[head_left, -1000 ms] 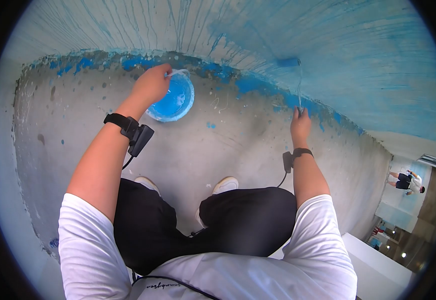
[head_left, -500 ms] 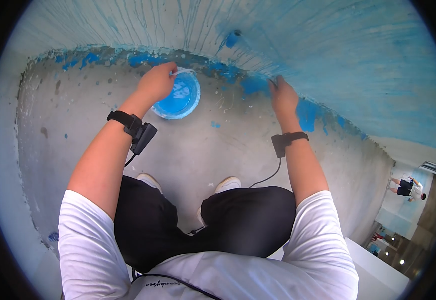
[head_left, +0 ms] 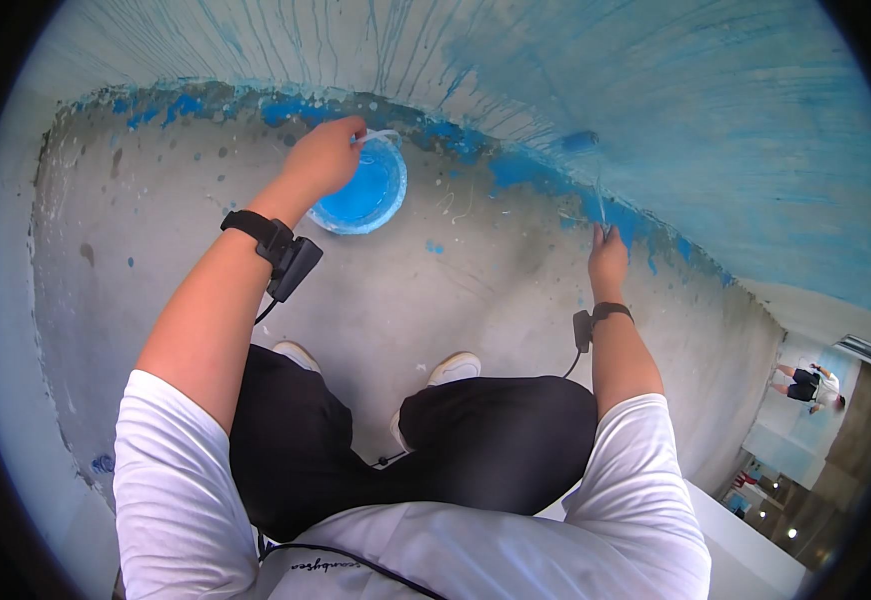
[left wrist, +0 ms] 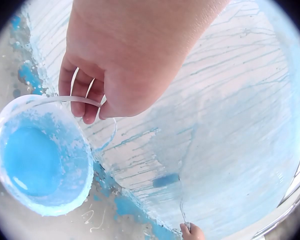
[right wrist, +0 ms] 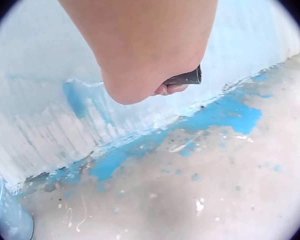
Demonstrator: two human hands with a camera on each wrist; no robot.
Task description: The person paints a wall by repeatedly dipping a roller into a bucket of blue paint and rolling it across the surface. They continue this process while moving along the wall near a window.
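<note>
My left hand (head_left: 326,158) grips the thin white bail handle (left wrist: 65,99) of a paint bucket (head_left: 403,195) with its fingers curled round it. Bright blue liquid paint (left wrist: 32,162) lies inside, and the bucket's white walls are smeared with it. Over to the right, my right hand (head_left: 609,262) holds a paint roller by its dark grip (right wrist: 190,77). The thin metal frame runs up from that hand to a blue-coated roller sleeve (head_left: 582,142), which overlaps the lower wall (head_left: 716,150) in the head view.
Blue drips streak the wall, and blue patches line its foot along the grey floor (head_left: 496,300). My white shoes (head_left: 454,368) stand on that floor below the bucket. Another person (head_left: 809,384) is far off at the right. A cable (head_left: 578,362) hangs from the right wrist camera.
The right hand with the roller swung up and left half a second ago, then came back right and down. The left hand and bucket shifted slightly right in the view.
</note>
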